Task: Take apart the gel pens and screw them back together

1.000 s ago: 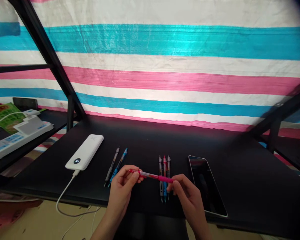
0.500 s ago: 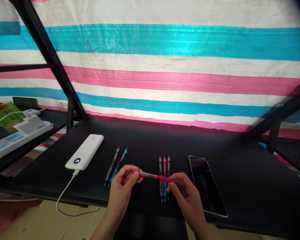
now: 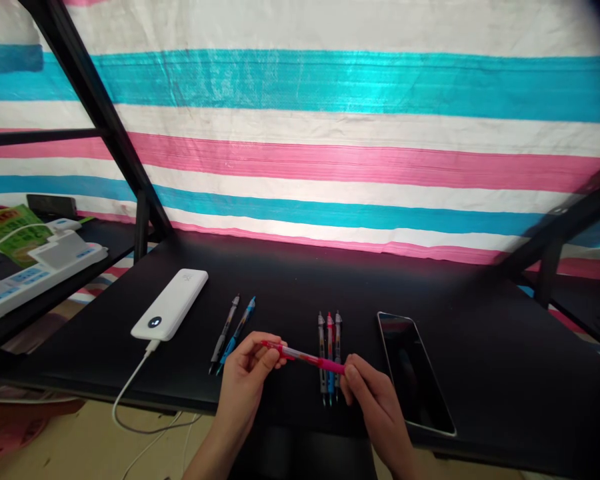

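A pink pen [image 3: 305,358] is stretched between my two hands above the table's front part. My left hand [image 3: 250,367] pinches its left end, and my right hand [image 3: 370,393] grips the pink grip end. Just left of my left hand lie a grey pen [image 3: 225,333] and a blue pen [image 3: 239,332], side by side. Behind and beneath the held pen, three more pens [image 3: 330,333] lie close together, near my right hand.
A black phone [image 3: 415,373] lies to the right on the black table [image 3: 280,280]. On the left is a white power bank [image 3: 171,303] with a cable [image 3: 125,387] hanging over the front edge. A power strip [image 3: 45,273] sits far left, beyond a black frame bar [image 3: 115,147].
My right hand's fingers have shifted and closed round the pen's right end, which has tipped slightly lower. My left hand has barely moved.
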### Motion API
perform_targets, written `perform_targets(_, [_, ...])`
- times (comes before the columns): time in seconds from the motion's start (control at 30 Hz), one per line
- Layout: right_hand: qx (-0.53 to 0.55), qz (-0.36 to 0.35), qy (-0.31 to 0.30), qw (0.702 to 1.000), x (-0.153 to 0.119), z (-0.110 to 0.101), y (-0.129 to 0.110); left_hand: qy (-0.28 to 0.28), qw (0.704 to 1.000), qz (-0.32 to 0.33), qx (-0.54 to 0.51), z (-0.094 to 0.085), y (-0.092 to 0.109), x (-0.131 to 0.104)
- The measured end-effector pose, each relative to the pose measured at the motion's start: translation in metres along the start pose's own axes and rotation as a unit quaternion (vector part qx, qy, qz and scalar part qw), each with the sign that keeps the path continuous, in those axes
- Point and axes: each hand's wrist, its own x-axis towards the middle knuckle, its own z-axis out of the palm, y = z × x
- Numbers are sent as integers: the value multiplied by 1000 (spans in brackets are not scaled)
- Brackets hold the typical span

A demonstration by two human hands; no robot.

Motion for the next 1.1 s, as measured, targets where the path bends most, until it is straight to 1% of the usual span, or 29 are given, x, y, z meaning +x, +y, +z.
perform_targets(0.1, [23, 12, 6, 1000, -1, 1, 3, -4, 1000, 15, 4, 0, -2, 0])
perform_targets(0.23, [60, 25, 49, 997, -2, 3, 7, -14, 999, 35, 16, 4, -5, 0])
perform_targets(0.4, [43, 8, 65, 997, -1, 1, 12, -16, 998, 52, 9, 16, -8, 2])
perform_targets(0.5, [31, 8, 83, 996, 0, 1, 13, -19, 998, 61, 3, 23, -8, 3])
perform_targets(0.57, [20, 13, 90, 996, 0, 2, 12, -11, 998, 60, -5, 28, -8, 3])
perform_targets(0.63, [6, 20, 94, 995, 0, 3, 10, -6, 998, 55, -20, 34, -9, 1])
perform_targets(0.73, [-6, 35, 90, 995, 0, 3, 8, -33, 997, 50, -44, 44, -9, -1])
perform_targets(0.77, [-1, 37, 88, 995, 0, 3, 7, -40, 997, 51, -51, 46, -8, -2])
perform_targets(0.83, [19, 29, 81, 996, 0, 3, 6, -33, 996, 56, -63, 49, -4, 0])
perform_targets(0.9, [40, 16, 73, 996, 0, 2, 5, -5, 996, 58, -74, 48, 3, 4])
perform_targets(0.97, [47, 12, 67, 997, 0, 2, 4, 18, 995, 59, -76, 41, 11, 9])
perform_targets(1.03, [44, 14, 67, 997, 0, 3, 4, 16, 996, 65, -61, 32, 18, 13])
perform_targets(1.1, [40, 14, 68, 997, 0, 3, 3, -3, 997, 67, -35, 21, 23, 16])
